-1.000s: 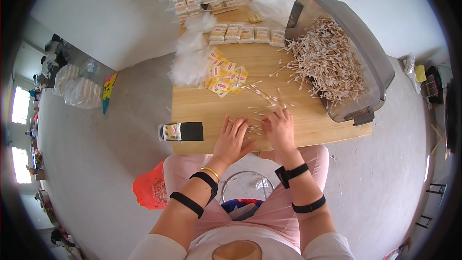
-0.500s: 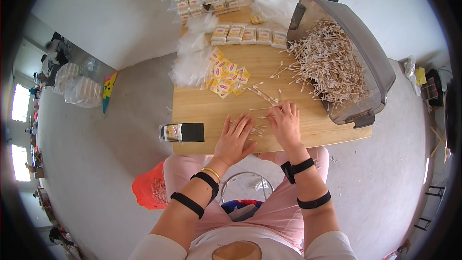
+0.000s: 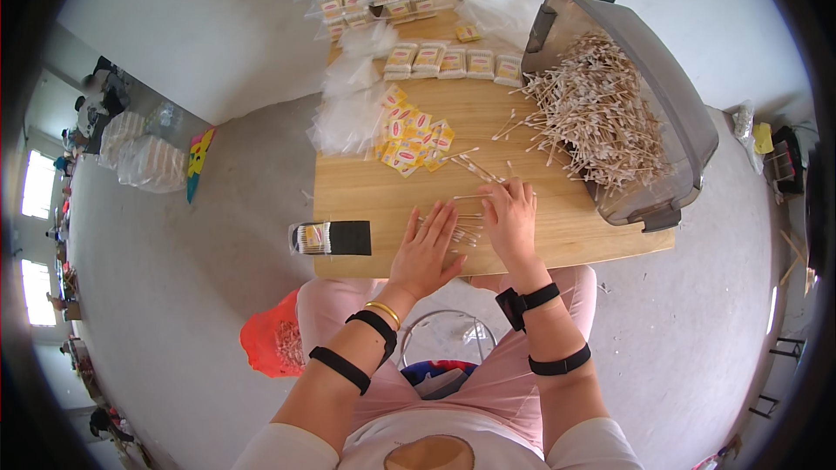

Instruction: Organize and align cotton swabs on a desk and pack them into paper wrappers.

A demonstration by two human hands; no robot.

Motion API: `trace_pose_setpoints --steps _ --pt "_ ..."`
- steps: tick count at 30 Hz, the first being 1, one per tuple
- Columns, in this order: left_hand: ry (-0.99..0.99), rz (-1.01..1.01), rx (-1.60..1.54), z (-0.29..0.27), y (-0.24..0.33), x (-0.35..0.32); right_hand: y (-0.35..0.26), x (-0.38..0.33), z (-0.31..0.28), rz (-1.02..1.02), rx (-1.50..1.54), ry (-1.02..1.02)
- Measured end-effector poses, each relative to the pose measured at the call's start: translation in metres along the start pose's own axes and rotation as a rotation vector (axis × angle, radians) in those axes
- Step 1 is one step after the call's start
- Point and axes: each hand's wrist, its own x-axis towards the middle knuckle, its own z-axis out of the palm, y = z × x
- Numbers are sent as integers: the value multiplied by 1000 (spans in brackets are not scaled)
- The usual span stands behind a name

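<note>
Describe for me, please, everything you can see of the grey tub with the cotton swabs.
The grey tub is a translucent plastic bin with a cut-out handle at its far end. It lies tipped toward the person on the right end of the wooden table, jutting past the edge. White-tipped cotton swabs fill it and spill onto the wood. Neither hand touches it.

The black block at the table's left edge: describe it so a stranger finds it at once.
Start at the wooden table and follow its near edge to the left corner. There, left of the left hand, lies the black block, the only dark, rectangular thing beside pale swabs and yellow packets.
</note>
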Motion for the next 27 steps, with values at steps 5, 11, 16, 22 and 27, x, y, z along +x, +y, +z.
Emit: trace_pose_setpoints --steps 5,11,16,22,27 --pt "-20 -2 21 2 1 3 2 -10 17 -76 -10 -24" --pt "131 -13 -246 8 -5 0 -11 -28 5 1 119 -26" --pt "176 -81 -412 4 -7 1 -6 -32 -10 165 359 98" --pt "147 -75 -256 -4 -13 13 -22 -31 16 170 500 76" --pt "169 -79 -197 4 -15 16 -55 -31 39 131 645 10"
